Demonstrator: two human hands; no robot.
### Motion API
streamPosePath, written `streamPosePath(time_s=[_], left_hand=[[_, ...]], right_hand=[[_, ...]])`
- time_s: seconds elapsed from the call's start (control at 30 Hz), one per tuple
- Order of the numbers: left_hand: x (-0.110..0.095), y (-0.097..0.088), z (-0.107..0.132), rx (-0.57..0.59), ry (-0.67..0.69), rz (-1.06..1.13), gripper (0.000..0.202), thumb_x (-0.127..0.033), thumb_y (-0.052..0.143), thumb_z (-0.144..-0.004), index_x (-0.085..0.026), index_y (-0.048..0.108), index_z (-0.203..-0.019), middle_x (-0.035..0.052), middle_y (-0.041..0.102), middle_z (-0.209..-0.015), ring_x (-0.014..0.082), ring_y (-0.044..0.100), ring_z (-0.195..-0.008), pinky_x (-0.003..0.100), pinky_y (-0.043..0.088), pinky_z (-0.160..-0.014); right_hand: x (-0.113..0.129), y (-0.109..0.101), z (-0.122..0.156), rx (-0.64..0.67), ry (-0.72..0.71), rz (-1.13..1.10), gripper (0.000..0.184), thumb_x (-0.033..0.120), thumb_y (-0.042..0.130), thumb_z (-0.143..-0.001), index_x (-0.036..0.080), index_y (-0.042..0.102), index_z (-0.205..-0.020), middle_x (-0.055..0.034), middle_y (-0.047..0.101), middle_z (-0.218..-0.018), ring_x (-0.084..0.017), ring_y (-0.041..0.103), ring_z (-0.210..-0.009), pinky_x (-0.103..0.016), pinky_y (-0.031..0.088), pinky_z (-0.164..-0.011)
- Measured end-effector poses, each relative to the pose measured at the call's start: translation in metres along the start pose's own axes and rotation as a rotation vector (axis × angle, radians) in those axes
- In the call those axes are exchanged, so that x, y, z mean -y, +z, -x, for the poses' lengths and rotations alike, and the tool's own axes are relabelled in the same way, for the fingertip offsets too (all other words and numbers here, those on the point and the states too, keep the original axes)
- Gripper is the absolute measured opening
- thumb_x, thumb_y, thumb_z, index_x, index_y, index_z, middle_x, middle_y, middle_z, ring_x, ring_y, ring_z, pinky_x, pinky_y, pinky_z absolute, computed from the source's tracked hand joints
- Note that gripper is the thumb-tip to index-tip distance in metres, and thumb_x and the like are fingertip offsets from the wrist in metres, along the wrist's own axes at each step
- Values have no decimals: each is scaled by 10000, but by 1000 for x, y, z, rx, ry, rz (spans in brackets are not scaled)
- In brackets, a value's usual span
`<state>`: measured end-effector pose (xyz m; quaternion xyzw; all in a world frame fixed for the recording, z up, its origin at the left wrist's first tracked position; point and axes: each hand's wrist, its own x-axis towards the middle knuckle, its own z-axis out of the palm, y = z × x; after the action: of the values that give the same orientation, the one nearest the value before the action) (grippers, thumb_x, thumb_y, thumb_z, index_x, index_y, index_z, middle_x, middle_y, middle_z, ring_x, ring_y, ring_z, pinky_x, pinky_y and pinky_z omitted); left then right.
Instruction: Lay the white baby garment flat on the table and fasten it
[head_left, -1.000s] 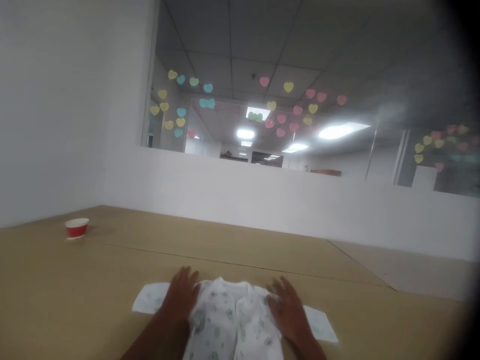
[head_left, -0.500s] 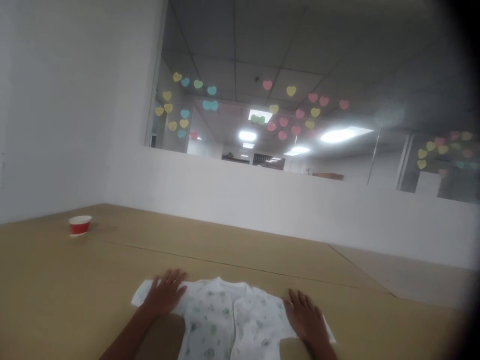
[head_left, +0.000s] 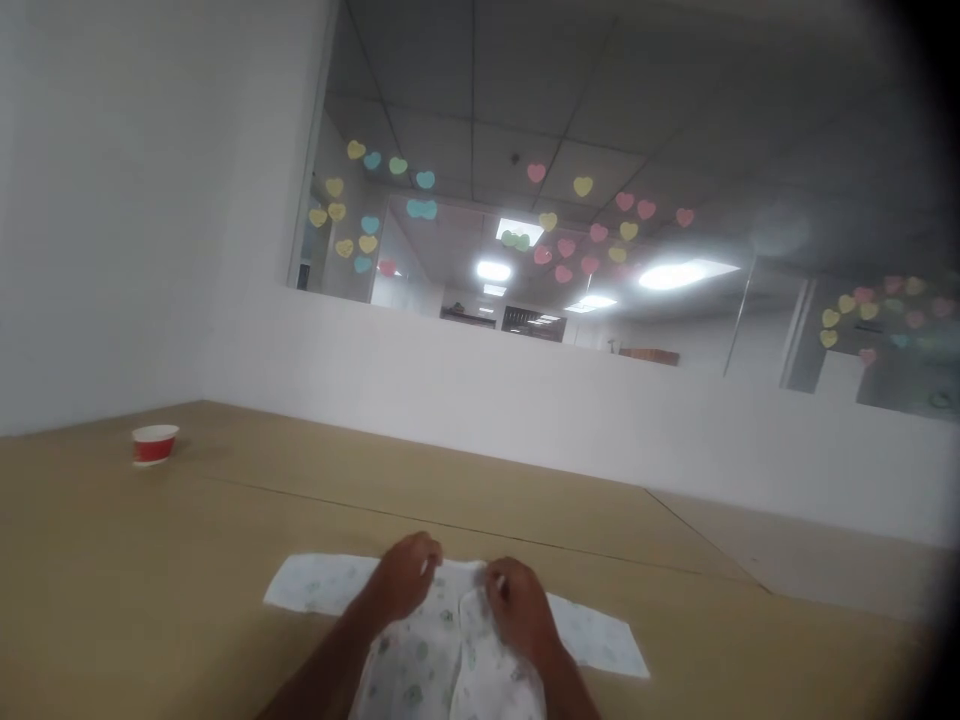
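Note:
A white baby garment (head_left: 409,665) with a small green print lies flat on the tan table, its front opening towards me and its sleeves spread out sideways. My left hand (head_left: 405,578) is curled at the collar's left side, pinching the cloth. My right hand (head_left: 519,605) is curled at the collar's right side and also seems to pinch it. The left sleeve (head_left: 315,585) and right sleeve (head_left: 600,635) lie flat beyond my hands. My hands hide most of the neckline.
A red paper cup (head_left: 155,445) stands at the table's far left. The tan table top (head_left: 150,570) has a seam across it and meets a white wall. A glass window (head_left: 480,200) above the wall carries several coloured paper hearts.
Both hands have moved inward from the garment's sides to its collar, and their fingers have curled from flat to pinching. The garment now lies with its sleeves more fully visible.

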<state>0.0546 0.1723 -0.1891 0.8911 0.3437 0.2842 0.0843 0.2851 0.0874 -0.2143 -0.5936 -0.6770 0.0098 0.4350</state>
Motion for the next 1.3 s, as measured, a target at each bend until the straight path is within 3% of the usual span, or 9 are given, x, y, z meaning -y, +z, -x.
streamPosePath(time_s=[0.07,0.13,0.23,0.4,0.7,0.87,0.97,1.13,1.3], left_hand=[[-25,16,-10,61,-59,12,269,-109,418,-893,-130,669,-988,117,653,-1033,258,608,-1007,401,486,-937],[-31,34,-13,109,-78,-7,286,-94,414,-899,-107,658,-1048,156,626,-1129,289,584,-1098,430,464,-985],[-15,60,-8,100,-77,6,313,-73,374,-916,-116,649,-1059,175,575,-1248,290,508,-1240,433,387,-1091],[13,81,-5,8,6,78,290,-18,400,-809,-131,606,-980,115,595,-1058,242,568,-1036,392,454,-952],[14,82,-12,-137,92,214,242,-142,370,-860,-161,608,-901,95,634,-911,242,578,-893,386,441,-839],[-9,64,-20,-114,-49,693,146,-277,536,-788,-148,604,-793,70,634,-749,202,593,-723,297,461,-678],[-15,61,-22,-90,-116,902,257,-380,666,-724,-130,612,-751,86,652,-764,193,608,-728,280,467,-679],[-12,70,-20,-6,-273,1127,522,-587,791,-602,-119,590,-717,41,586,-649,125,506,-563,239,396,-539],[-9,74,-22,27,-319,1203,605,-613,860,-497,-113,591,-705,7,554,-590,92,466,-511,219,371,-521]], right_hand=[[18,23,-6,58,-59,-42,248,161,446,-847,193,689,-802,-55,689,-850,-207,639,-833,-308,469,-807],[20,43,-6,7,-87,-54,250,117,433,-822,181,675,-818,-66,682,-862,-216,634,-849,-316,472,-814],[3,58,2,-22,-117,-116,277,70,431,-781,176,663,-891,-65,667,-906,-203,628,-864,-303,489,-820],[-8,50,9,53,-153,-130,366,-2,424,-704,168,659,-928,-60,647,-960,-197,614,-936,-314,478,-893],[5,42,2,-18,-119,-180,249,49,443,-790,170,649,-858,-68,592,-921,-194,594,-872,-309,476,-816],[11,35,-3,-96,-77,-240,237,204,430,-939,184,665,-928,-68,591,-943,-184,585,-878,-292,458,-812],[14,34,-4,-95,-47,-229,223,232,444,-942,190,662,-922,-57,616,-925,-182,585,-871,-283,436,-800],[12,39,-2,-59,-1,-245,202,273,462,-926,181,638,-888,-50,646,-879,-189,581,-827,-275,425,-760],[9,43,-3,-24,31,-265,111,245,509,-861,174,591,-835,-18,626,-774,-158,556,-708,-242,402,-667]])
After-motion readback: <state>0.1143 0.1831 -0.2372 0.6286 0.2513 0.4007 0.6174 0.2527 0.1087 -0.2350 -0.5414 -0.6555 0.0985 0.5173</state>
